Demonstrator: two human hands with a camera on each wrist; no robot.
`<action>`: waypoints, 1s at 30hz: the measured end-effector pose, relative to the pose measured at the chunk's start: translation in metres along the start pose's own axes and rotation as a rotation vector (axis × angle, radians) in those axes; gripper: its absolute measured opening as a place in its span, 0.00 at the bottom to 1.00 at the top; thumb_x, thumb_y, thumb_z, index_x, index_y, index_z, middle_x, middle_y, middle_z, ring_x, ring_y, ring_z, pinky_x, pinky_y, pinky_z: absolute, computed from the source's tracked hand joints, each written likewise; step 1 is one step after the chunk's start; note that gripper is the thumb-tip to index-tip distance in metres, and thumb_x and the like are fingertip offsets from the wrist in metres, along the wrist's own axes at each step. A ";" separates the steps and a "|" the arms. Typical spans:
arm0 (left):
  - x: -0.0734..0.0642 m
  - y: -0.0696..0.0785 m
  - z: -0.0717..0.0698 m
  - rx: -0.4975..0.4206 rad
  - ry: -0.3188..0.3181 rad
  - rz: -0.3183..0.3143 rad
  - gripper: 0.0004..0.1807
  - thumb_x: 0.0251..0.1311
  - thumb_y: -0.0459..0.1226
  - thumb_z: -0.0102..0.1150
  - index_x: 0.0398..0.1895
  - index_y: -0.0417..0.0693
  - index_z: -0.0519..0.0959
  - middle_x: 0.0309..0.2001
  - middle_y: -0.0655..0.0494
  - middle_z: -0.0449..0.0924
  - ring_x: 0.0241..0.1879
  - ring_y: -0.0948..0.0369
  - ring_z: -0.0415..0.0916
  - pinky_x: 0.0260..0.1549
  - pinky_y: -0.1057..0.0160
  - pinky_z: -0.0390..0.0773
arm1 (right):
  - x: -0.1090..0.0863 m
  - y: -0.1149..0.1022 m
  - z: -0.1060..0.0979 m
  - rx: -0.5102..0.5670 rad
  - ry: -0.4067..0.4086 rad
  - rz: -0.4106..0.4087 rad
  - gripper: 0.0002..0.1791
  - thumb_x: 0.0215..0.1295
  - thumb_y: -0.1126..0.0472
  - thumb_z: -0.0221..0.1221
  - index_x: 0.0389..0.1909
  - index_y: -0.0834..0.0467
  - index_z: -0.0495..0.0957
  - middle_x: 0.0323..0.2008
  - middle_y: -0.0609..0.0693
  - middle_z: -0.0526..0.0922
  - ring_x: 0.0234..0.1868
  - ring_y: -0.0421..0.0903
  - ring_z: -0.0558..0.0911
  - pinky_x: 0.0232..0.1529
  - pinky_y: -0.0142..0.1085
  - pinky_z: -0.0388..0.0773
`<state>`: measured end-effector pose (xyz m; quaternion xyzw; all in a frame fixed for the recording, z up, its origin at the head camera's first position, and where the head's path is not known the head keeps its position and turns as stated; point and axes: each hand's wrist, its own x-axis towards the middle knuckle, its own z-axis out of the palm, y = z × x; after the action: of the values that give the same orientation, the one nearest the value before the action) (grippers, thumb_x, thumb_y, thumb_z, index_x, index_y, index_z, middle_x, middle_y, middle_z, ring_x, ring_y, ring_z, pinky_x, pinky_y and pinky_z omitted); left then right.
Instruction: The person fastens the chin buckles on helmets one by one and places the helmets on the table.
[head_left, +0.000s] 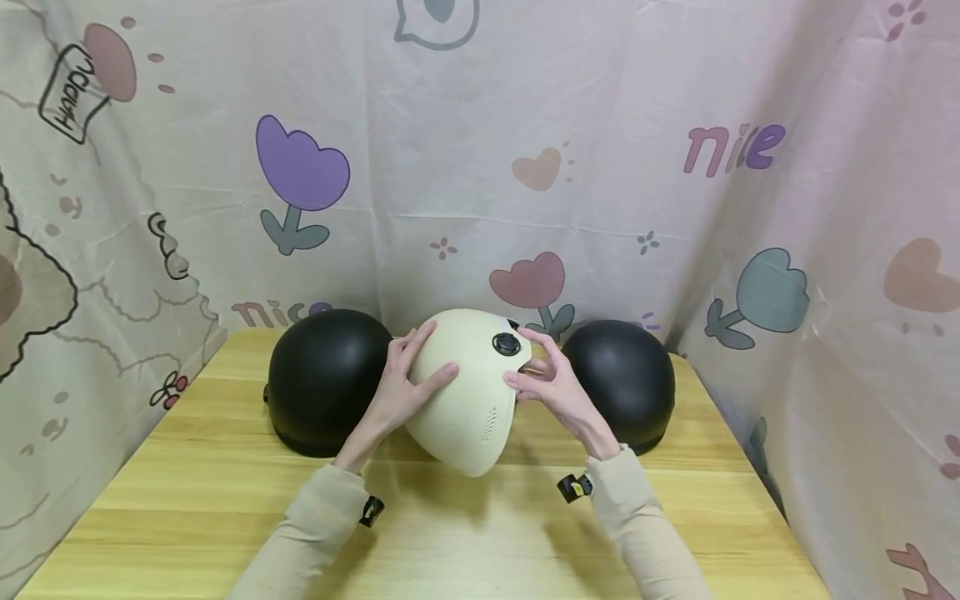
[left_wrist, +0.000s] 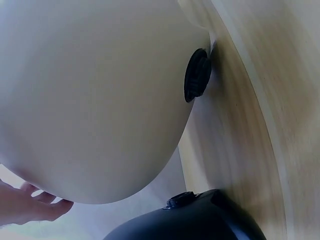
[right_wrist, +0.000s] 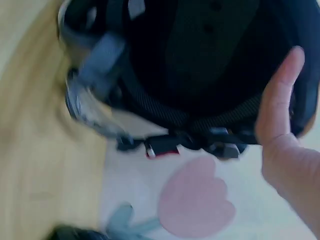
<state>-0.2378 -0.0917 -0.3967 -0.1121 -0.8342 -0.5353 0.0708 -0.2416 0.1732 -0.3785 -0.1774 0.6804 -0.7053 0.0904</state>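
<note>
A cream helmet (head_left: 467, 392) is tilted between my two hands above the wooden table, a round black knob (head_left: 506, 344) on its side facing up. My left hand (head_left: 401, 385) grips the dome from the left, thumb and fingers spread over the shell. On the other side my right hand (head_left: 553, 385) holds the rim by the opening, thumb and fingers apart along the edge. The right wrist view, blurred, shows the dark lining (right_wrist: 200, 60), a chin strap (right_wrist: 92, 107) and a buckle (right_wrist: 162, 145) with a bit of red. Another knob (left_wrist: 196, 75) appears in the left wrist view.
One black helmet (head_left: 327, 383) sits on the table to the left, dome up. A second black helmet (head_left: 622, 383) stands right, partly behind my right hand. The table (head_left: 172, 500) has a printed curtain (head_left: 450, 108) behind it and along its sides.
</note>
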 end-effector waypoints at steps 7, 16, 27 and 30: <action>0.000 0.002 0.001 0.025 0.012 -0.006 0.43 0.59 0.54 0.65 0.78 0.75 0.57 0.74 0.45 0.51 0.76 0.39 0.54 0.66 0.29 0.64 | -0.002 -0.009 -0.007 -0.446 0.111 -0.094 0.40 0.58 0.59 0.72 0.73 0.49 0.68 0.28 0.48 0.58 0.27 0.41 0.60 0.29 0.29 0.60; -0.001 0.001 0.002 0.045 0.000 0.014 0.44 0.59 0.55 0.65 0.78 0.74 0.57 0.77 0.46 0.49 0.74 0.38 0.57 0.65 0.29 0.65 | -0.004 -0.010 -0.008 -0.436 0.065 -0.145 0.39 0.60 0.61 0.70 0.73 0.53 0.67 0.75 0.53 0.59 0.76 0.53 0.57 0.75 0.59 0.56; -0.004 -0.013 -0.006 -0.029 -0.101 0.156 0.45 0.59 0.49 0.68 0.78 0.71 0.58 0.81 0.51 0.46 0.77 0.40 0.51 0.66 0.25 0.60 | -0.003 -0.004 -0.015 -0.202 -0.105 -0.174 0.42 0.67 0.67 0.63 0.78 0.58 0.55 0.80 0.56 0.51 0.82 0.55 0.47 0.77 0.63 0.48; -0.003 -0.018 -0.010 -0.054 -0.135 0.176 0.45 0.60 0.47 0.68 0.78 0.70 0.57 0.81 0.51 0.45 0.78 0.40 0.48 0.66 0.24 0.58 | -0.002 -0.002 -0.017 -0.219 -0.108 -0.169 0.41 0.68 0.67 0.62 0.78 0.58 0.55 0.80 0.57 0.50 0.82 0.55 0.46 0.77 0.63 0.50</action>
<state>-0.2398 -0.1083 -0.4087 -0.2225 -0.8092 -0.5406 0.0578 -0.2460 0.1899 -0.3766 -0.2806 0.7300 -0.6214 0.0474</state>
